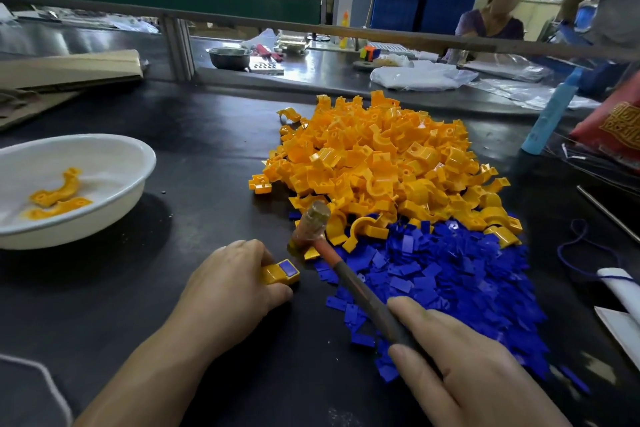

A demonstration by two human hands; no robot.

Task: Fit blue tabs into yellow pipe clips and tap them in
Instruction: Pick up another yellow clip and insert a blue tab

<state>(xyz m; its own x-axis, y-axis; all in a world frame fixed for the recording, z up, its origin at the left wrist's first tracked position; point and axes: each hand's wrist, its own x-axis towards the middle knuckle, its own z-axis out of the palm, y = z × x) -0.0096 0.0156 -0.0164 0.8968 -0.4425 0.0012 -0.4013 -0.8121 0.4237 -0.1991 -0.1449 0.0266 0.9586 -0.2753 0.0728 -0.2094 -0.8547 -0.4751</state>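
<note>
My left hand [232,284] presses a yellow pipe clip [277,273] flat on the black table, and a blue tab [288,269] sits in the clip's end. My right hand [464,360] grips the handle of a small mallet [313,224], whose head hangs just above and right of the clip. A big heap of yellow clips [384,163] lies beyond, with a spread of loose blue tabs [446,281] in front of it and under the mallet handle.
A white bowl [114,198] at the left holds two yellow clips [57,196]. Cardboard [69,69] lies at the far left. A blue tube [550,114] and red bag [616,128] stand at the right. A person [495,14] sits behind the rail.
</note>
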